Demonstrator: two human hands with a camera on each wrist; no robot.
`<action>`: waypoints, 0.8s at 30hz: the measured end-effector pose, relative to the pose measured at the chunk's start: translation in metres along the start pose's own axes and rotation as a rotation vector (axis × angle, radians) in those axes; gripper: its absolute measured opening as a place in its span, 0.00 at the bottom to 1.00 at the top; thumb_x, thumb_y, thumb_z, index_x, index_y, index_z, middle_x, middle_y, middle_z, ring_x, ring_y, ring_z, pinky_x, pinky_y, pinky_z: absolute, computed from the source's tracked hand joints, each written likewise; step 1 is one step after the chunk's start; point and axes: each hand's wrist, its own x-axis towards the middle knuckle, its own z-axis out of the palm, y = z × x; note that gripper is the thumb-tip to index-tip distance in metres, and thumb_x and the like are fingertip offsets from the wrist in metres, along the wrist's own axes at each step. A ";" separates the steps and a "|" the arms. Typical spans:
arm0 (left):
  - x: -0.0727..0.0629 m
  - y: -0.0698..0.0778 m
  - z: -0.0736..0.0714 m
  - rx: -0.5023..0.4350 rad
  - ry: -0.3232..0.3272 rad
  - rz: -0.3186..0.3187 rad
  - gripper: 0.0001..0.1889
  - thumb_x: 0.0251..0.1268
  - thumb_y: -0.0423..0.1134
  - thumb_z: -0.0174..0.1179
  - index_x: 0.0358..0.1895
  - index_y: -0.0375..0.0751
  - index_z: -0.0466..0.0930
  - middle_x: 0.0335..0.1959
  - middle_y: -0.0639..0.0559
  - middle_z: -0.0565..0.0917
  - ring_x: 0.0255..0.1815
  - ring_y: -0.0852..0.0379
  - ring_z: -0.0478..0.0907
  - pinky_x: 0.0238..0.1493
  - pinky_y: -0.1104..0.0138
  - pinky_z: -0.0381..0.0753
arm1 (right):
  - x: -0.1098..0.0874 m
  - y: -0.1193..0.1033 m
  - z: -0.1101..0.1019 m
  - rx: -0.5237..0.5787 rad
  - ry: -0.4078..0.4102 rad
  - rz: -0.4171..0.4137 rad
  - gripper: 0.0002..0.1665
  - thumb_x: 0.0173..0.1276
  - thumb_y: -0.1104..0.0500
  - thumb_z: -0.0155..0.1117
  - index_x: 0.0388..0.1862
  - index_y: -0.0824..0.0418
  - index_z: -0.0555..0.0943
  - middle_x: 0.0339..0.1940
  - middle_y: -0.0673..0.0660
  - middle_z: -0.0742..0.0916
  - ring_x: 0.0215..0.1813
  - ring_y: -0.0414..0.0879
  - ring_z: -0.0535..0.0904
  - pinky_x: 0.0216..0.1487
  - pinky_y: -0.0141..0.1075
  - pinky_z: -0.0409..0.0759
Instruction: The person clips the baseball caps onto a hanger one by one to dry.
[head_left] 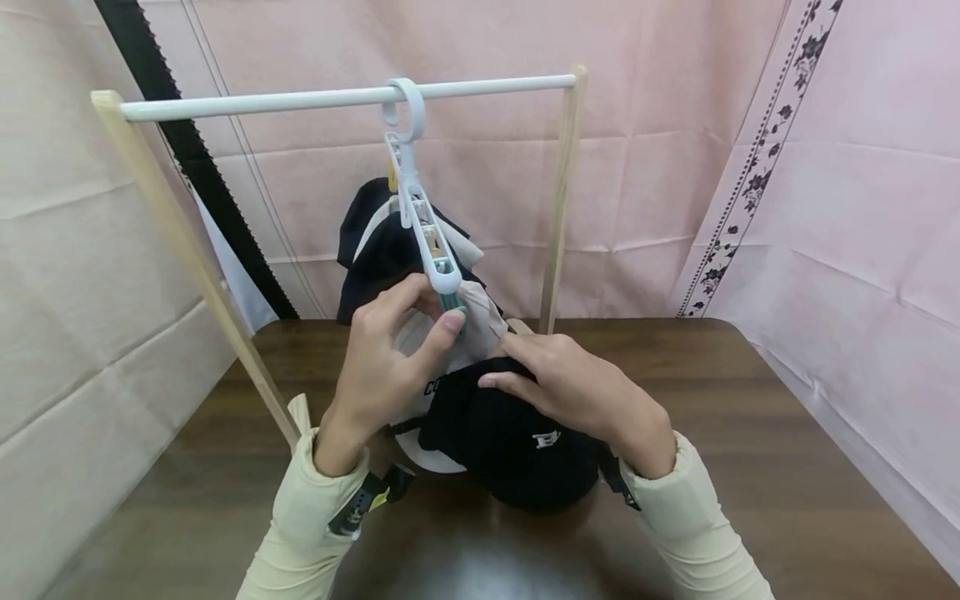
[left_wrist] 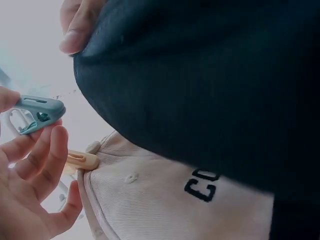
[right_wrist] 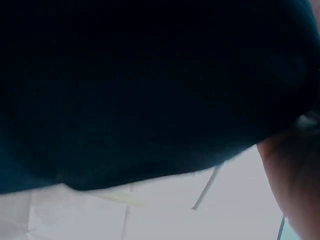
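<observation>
My left hand (head_left: pixel 378 362) pinches a teal clip (left_wrist: pixel 42 110) between thumb and fingers, at the low end of a white folding hanger (head_left: pixel 429 233). Just right of it, my right hand (head_left: pixel 581 387) grips the edge of a black cap (head_left: pixel 517 442) with a small white emblem. That cap's dark fabric (right_wrist: pixel 150 100) fills most of the right wrist view. In the left wrist view the clip is apart from the cap edge. Behind hangs a beige cap (left_wrist: pixel 150 192) with dark letters, held by an orange-yellow clip (left_wrist: pixel 82 160).
The hanger hooks over a white rod (head_left: pixel 262 102) on wooden posts (head_left: pixel 564 200). More dark caps (head_left: pixel 375 258) hang farther back. Beneath lies a brown wooden table (head_left: pixel 750 467), with pink cloth (head_left: pixel 660 150) behind it.
</observation>
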 end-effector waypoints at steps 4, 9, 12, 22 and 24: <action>0.000 0.000 -0.001 -0.003 0.005 0.009 0.13 0.72 0.43 0.63 0.49 0.37 0.84 0.36 0.50 0.85 0.42 0.56 0.81 0.49 0.54 0.79 | 0.002 -0.001 0.006 -0.004 0.052 0.000 0.13 0.69 0.56 0.75 0.37 0.57 0.78 0.27 0.46 0.76 0.30 0.37 0.74 0.35 0.31 0.78; 0.000 0.001 -0.002 -0.012 0.003 0.006 0.15 0.73 0.45 0.63 0.52 0.37 0.85 0.37 0.50 0.86 0.43 0.55 0.82 0.50 0.59 0.79 | 0.006 -0.005 0.014 -0.017 0.073 0.055 0.13 0.73 0.53 0.72 0.38 0.56 0.76 0.27 0.47 0.71 0.29 0.39 0.69 0.33 0.32 0.73; 0.000 0.002 -0.003 -0.018 -0.006 -0.003 0.15 0.73 0.43 0.63 0.53 0.36 0.84 0.38 0.49 0.87 0.43 0.56 0.82 0.51 0.59 0.80 | 0.005 -0.008 0.016 0.019 0.012 0.157 0.09 0.81 0.51 0.63 0.47 0.55 0.77 0.37 0.48 0.77 0.35 0.40 0.73 0.39 0.35 0.76; 0.001 0.003 -0.011 -0.037 -0.010 -0.003 0.20 0.78 0.53 0.59 0.52 0.36 0.84 0.38 0.50 0.87 0.43 0.56 0.84 0.52 0.61 0.81 | 0.007 -0.011 0.010 0.107 -0.052 0.152 0.09 0.85 0.60 0.55 0.58 0.57 0.76 0.48 0.49 0.79 0.48 0.42 0.76 0.52 0.39 0.78; 0.001 0.004 -0.012 -0.049 -0.014 -0.008 0.22 0.79 0.54 0.59 0.52 0.36 0.84 0.38 0.50 0.87 0.43 0.56 0.84 0.52 0.61 0.81 | 0.008 -0.011 0.009 0.087 -0.021 0.098 0.10 0.82 0.63 0.59 0.58 0.59 0.78 0.49 0.51 0.80 0.50 0.43 0.76 0.54 0.39 0.78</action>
